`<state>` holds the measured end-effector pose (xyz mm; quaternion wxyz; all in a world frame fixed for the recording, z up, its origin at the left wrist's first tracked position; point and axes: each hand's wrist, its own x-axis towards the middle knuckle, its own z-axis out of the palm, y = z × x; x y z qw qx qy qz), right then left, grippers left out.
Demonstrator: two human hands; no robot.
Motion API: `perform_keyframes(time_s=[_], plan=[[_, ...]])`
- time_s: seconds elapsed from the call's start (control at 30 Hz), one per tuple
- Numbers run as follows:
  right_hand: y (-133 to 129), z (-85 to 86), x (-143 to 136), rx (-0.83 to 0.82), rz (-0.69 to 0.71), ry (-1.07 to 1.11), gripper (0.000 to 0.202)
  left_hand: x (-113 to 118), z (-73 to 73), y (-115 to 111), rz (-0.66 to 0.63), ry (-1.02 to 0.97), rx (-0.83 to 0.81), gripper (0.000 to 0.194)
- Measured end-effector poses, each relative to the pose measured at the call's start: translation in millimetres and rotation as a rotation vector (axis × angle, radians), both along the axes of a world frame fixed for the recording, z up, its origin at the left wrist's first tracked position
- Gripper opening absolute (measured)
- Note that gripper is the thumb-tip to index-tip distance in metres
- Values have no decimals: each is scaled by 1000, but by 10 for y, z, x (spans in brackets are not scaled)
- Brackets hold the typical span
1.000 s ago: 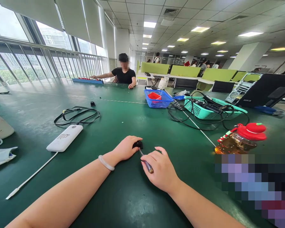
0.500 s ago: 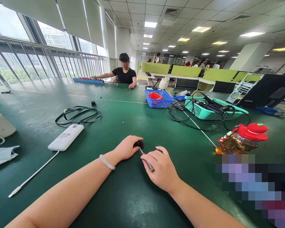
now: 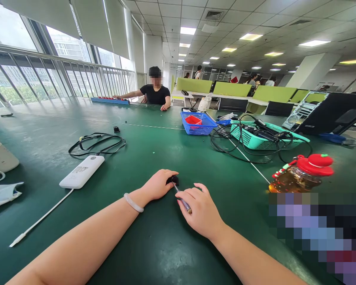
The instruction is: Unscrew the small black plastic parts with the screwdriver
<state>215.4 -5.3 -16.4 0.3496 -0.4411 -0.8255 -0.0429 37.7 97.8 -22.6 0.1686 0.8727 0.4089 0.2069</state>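
Observation:
On the green tabletop (image 3: pixel 154 245) my left hand (image 3: pixel 158 185) grips a small black part (image 3: pixel 174 180) between thumb and fingers. What kind of part it is I cannot make out. My right hand (image 3: pixel 200 209) is closed on a screwdriver (image 3: pixel 185 205), thumb and fingers around its handle and the index finger raised. The metal shaft points up and left, and its tip meets the black part; the exact contact point is too small to see.
To the left lie a white power bank (image 3: pixel 82 172) with a cable and a coiled black cord (image 3: pixel 96 144). Right of centre stand a blue basket (image 3: pixel 206 128), a teal basket (image 3: pixel 246 140) with cables and a red-lidded bottle (image 3: pixel 302 176). A person (image 3: pixel 156 93) sits across the table.
The black part appears slightly turned in my left hand, with the screwdriver tip still at it. Both hands are nearly where they were.

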Motion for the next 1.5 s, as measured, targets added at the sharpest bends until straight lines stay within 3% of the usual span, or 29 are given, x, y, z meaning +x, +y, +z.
perform_keyframes(time_s=[0.17, 0.37, 0.5, 0.6, 0.8, 1.13, 1.33, 1.5], plan=[[56, 13, 44, -56, -52, 235, 12, 1, 6, 1, -7, -3, -3, 43], [163, 15, 137, -270, -97, 542, 20, 2, 15, -6, -7, -22, -4, 40], [194, -10, 153, -323, -100, 632, 23, 1, 30, -16, -1, -25, -13, 40], [167, -23, 129, -252, -84, 542, 17, 0, 25, -12, 3, -18, -16, 41], [59, -9, 51, -84, 59, 154, 15, 4, 8, 1, 11, -11, -19, 45], [-13, -3, 8, -150, 175, -161, 22, 16, 62, -35, 15, 2, -29, 45], [-18, 8, 16, -205, 205, -189, 27, 23, 52, -31, 20, -6, -22, 44], [-16, 3, 15, -154, 175, -30, 22, 25, 41, -19, 18, -12, -32, 45]])
